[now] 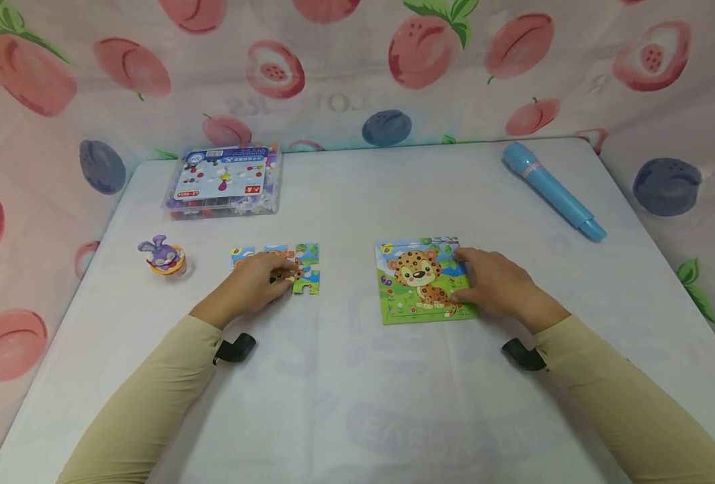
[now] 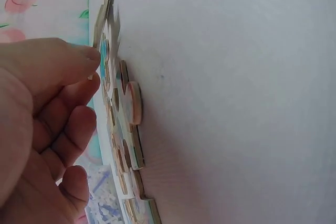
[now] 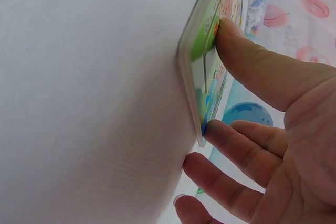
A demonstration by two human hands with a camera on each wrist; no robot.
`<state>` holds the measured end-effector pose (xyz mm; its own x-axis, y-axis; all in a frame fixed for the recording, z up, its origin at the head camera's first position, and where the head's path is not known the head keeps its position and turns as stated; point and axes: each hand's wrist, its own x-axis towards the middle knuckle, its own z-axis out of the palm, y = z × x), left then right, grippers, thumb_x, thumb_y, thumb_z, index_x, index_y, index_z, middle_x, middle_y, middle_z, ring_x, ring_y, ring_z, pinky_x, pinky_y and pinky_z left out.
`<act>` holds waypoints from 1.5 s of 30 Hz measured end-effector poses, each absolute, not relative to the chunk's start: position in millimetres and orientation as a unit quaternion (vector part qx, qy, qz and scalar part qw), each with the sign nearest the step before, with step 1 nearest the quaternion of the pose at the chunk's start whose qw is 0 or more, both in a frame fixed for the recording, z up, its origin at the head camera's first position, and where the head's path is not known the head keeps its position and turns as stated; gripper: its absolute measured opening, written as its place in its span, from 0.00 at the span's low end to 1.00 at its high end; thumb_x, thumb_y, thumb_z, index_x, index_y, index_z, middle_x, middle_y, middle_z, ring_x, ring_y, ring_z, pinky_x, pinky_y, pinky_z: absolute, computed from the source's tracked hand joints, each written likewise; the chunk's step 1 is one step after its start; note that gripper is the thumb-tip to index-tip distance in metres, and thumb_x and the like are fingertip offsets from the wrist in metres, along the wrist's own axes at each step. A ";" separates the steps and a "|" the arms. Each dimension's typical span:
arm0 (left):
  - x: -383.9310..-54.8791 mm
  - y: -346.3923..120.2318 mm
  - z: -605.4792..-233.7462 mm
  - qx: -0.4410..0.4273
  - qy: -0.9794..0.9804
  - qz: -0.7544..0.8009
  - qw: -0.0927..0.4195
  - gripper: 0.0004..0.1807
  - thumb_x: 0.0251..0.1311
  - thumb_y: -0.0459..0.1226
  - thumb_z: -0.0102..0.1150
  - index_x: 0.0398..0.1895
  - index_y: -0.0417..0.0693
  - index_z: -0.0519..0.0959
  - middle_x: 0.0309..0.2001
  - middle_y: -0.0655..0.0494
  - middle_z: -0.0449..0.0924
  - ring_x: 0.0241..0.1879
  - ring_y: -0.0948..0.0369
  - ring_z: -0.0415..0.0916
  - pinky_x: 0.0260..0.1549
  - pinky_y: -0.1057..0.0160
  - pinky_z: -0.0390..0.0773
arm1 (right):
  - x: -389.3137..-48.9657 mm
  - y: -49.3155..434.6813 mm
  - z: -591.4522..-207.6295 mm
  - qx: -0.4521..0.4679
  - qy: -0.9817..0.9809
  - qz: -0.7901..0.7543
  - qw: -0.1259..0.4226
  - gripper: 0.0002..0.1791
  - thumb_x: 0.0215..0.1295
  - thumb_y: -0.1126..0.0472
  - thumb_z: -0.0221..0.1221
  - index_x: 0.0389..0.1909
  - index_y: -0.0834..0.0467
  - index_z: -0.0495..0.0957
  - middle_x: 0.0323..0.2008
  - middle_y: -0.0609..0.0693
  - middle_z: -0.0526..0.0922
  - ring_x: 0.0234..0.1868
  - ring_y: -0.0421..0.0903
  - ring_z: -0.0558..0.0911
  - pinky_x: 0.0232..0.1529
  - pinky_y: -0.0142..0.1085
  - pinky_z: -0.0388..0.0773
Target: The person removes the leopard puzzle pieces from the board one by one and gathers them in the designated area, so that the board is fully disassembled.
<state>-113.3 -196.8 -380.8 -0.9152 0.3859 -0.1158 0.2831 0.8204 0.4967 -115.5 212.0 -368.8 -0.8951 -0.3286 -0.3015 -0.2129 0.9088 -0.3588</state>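
Currently left hand (image 1: 250, 282) pinches puzzle piece (image 2: 106, 9), thumb to index; right hand (image 1: 501, 286) loosely spread, thumb and fingertip on leopard board (image 1: 419, 281)

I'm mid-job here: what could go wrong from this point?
The puzzle piece pinched by the left grip looks tilted, so it may slip or nudge the other pieces close by. The right grip touches the leopard board at its right side; an uneven push could shift it. The purple rabbit toy sits left of the left grip and might be knocked if that arm swings outward.
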 end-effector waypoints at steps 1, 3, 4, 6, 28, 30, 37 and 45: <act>-113.3 -196.8 -380.8 0.174 0.949 0.240 0.106 0.14 0.64 0.35 0.64 0.51 0.42 0.85 0.49 0.47 0.83 0.53 0.48 0.76 0.55 0.46 0.72 | -115.5 211.9 -368.7 -0.140 0.960 -0.161 0.180 0.45 0.58 0.52 0.72 0.71 0.68 0.63 0.68 0.68 0.68 0.67 0.67 0.66 0.66 0.60 0.63; -112.8 -196.5 -380.1 0.169 0.951 0.238 0.106 0.14 0.64 0.35 0.64 0.51 0.41 0.85 0.48 0.48 0.83 0.50 0.49 0.77 0.52 0.47 0.73 | -115.6 211.7 -368.7 -0.140 0.960 -0.161 0.180 0.45 0.58 0.52 0.72 0.71 0.68 0.63 0.67 0.68 0.68 0.67 0.67 0.66 0.65 0.60 0.63; -112.6 -196.5 -379.9 0.166 0.951 0.238 0.105 0.14 0.64 0.35 0.64 0.51 0.41 0.85 0.48 0.48 0.83 0.49 0.50 0.77 0.51 0.48 0.74 | -115.7 211.7 -368.7 -0.139 0.960 -0.161 0.180 0.45 0.58 0.52 0.72 0.71 0.68 0.63 0.67 0.68 0.68 0.67 0.67 0.66 0.65 0.60 0.63; -112.3 -196.5 -380.0 0.163 0.952 0.239 0.104 0.13 0.64 0.35 0.64 0.50 0.40 0.84 0.46 0.49 0.84 0.46 0.51 0.77 0.49 0.49 0.74 | -115.7 211.5 -368.6 -0.139 0.960 -0.160 0.180 0.45 0.58 0.52 0.72 0.71 0.68 0.63 0.67 0.68 0.68 0.67 0.67 0.67 0.66 0.60 0.63; -113.2 -192.2 -381.9 0.193 0.943 0.257 0.092 0.19 0.56 0.33 0.68 0.52 0.40 0.82 0.42 0.52 0.82 0.47 0.50 0.74 0.48 0.50 0.72 | -116.6 211.0 -369.2 -0.139 0.960 -0.159 0.184 0.46 0.58 0.52 0.72 0.71 0.68 0.63 0.67 0.68 0.68 0.68 0.67 0.66 0.66 0.60 0.62; -112.9 -190.7 -383.1 0.205 0.940 0.256 0.091 0.21 0.55 0.33 0.70 0.53 0.37 0.81 0.44 0.49 0.82 0.50 0.47 0.74 0.52 0.49 0.72 | -116.7 211.3 -369.5 -0.141 0.960 -0.158 0.182 0.46 0.58 0.52 0.72 0.71 0.68 0.63 0.67 0.68 0.68 0.67 0.67 0.66 0.66 0.60 0.62; -111.6 -189.8 -386.9 0.204 0.944 0.240 0.097 0.23 0.56 0.34 0.71 0.55 0.36 0.79 0.49 0.47 0.82 0.58 0.45 0.71 0.60 0.46 0.68 | -117.1 212.6 -370.6 -0.144 0.959 -0.160 0.183 0.46 0.58 0.52 0.72 0.71 0.68 0.62 0.67 0.68 0.68 0.67 0.67 0.66 0.66 0.60 0.62; -111.1 -176.9 -375.5 0.213 0.940 0.249 0.089 0.24 0.57 0.37 0.71 0.57 0.38 0.79 0.51 0.49 0.82 0.56 0.46 0.71 0.56 0.43 0.67 | -117.3 212.8 -370.3 -0.144 0.959 -0.161 0.184 0.46 0.58 0.52 0.72 0.71 0.68 0.62 0.68 0.68 0.68 0.68 0.67 0.66 0.66 0.60 0.62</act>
<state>-111.1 -176.9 -375.5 -0.8931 0.4457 -0.0611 0.3569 0.7847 0.5068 -117.3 212.8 -370.3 -0.8911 -0.3347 -0.3064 -0.2161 0.9067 -0.3621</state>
